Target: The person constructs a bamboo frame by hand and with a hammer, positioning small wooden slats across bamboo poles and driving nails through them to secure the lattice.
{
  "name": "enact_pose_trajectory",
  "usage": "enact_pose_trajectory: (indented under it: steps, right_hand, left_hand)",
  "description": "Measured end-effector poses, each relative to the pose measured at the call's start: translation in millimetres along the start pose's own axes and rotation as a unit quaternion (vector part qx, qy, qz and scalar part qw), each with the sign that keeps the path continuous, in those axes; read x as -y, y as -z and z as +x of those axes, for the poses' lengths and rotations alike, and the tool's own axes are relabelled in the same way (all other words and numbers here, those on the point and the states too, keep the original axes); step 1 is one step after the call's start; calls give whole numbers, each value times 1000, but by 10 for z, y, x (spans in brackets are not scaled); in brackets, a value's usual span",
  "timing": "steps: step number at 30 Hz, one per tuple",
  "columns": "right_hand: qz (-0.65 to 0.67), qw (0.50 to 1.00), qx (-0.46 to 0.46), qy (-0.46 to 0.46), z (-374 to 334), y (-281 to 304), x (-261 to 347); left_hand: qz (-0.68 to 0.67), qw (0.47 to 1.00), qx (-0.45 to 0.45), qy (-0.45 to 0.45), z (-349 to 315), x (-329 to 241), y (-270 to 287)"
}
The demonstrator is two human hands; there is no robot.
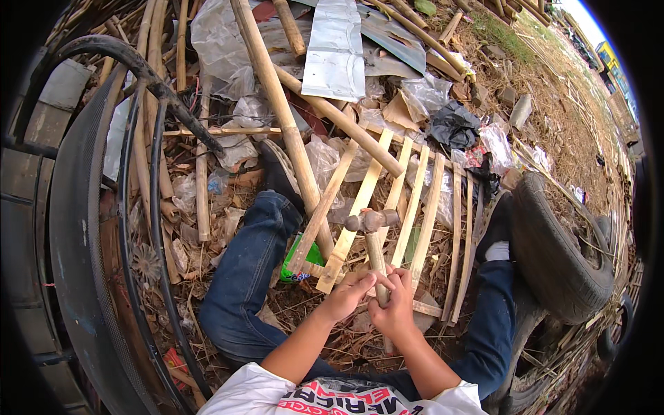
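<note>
Between my bent legs, a hammer [377,252] with a metal head and a pale wooden handle points away from me. My right hand [393,308] is closed around the lower handle. Against it, my left hand [349,296] is closed in a pinch, its fingertips meeting the right hand's over the handle; whatever it holds is too small or hidden to make out. Beneath and beyond the hammer lies a frame of pale bamboo slats [427,225], set side by side across crosspieces. Some slats slant, and the hands and hammer cover part of the frame.
Long bamboo poles [280,117] cross beyond the frame, near a sheet of metal [335,52]. An old tyre [553,249] lies by my right foot. At left stands a black metal-framed chair [90,228]. Plastic bags [453,124] and a green wrapper [299,259] litter the ground.
</note>
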State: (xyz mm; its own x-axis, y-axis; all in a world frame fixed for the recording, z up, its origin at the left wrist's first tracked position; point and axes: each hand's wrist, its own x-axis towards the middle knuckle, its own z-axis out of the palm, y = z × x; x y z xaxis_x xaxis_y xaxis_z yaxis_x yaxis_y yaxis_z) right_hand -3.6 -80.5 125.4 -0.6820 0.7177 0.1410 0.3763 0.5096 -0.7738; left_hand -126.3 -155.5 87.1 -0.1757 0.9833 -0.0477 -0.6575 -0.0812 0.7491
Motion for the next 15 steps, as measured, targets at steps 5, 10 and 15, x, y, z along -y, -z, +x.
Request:
enact_pose_trajectory:
  steps: [5,10,15]
  right_hand:
    - [95,969,180,138,705,-7,-144]
    - [-122,981,-47,143,2348,-256,-469]
    - [-239,948,188,-89,3311,-632,-870]
  left_hand:
    - [62,968,-179,-165,-54,-299,78]
    - [74,938,-253,-225,-124,-474,487]
    - [138,917,-285,-243,-282,-510,591]
